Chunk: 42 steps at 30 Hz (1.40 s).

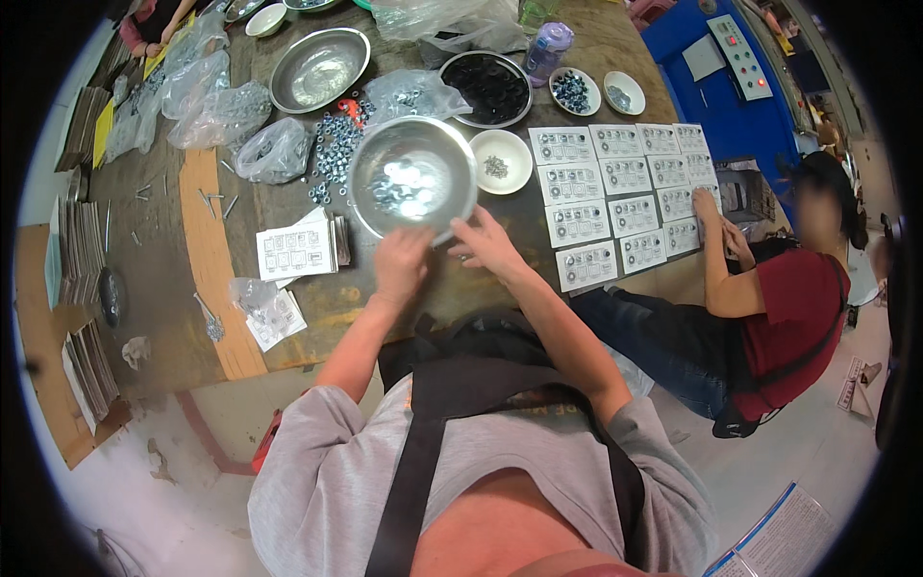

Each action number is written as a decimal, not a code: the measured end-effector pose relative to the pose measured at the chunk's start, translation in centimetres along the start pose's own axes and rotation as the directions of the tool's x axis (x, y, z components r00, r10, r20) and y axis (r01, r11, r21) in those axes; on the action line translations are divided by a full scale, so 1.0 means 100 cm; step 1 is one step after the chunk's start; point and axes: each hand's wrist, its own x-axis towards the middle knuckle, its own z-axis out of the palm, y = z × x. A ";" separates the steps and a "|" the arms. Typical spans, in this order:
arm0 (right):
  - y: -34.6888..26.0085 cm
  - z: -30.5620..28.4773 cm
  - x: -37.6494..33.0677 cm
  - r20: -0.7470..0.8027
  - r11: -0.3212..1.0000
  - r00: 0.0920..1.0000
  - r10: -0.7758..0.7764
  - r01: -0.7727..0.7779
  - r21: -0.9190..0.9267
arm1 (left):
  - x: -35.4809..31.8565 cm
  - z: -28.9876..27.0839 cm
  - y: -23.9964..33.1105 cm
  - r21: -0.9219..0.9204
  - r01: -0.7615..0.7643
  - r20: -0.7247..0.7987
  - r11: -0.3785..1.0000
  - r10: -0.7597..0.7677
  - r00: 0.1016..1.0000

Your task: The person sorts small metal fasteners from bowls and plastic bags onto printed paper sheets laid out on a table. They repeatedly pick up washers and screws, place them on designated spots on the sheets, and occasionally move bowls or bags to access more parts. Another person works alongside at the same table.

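Note:
A shiny steel bowl [411, 177] with a few metal washers in its bottom stands on the brown worktable [183, 279] right in front of me. My left hand [401, 262] rests on the table at the bowl's near rim, fingers curled loosely. Just right of it, my right hand [486, 242] lies with fingers spread, its fingertips touching the bowl's near right rim. Neither hand visibly holds anything. A small white bowl [500, 161] with a few small parts sits just right of the steel bowl.
Sorting cards [615, 192] in rows lie to the right, where a seated person in a red shirt [788, 317] reaches onto them. Loose nuts [336, 144], plastic bags [274, 151], another steel bowl [319, 69], a black tray [490, 88] and paper sheets [296, 250] crowd the table.

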 end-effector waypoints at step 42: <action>0.163 -0.127 -0.024 -0.372 0.869 0.866 0.336 -0.132 0.477 | 0.169 0.139 -0.055 -0.051 0.408 0.274 0.911 -0.381 0.883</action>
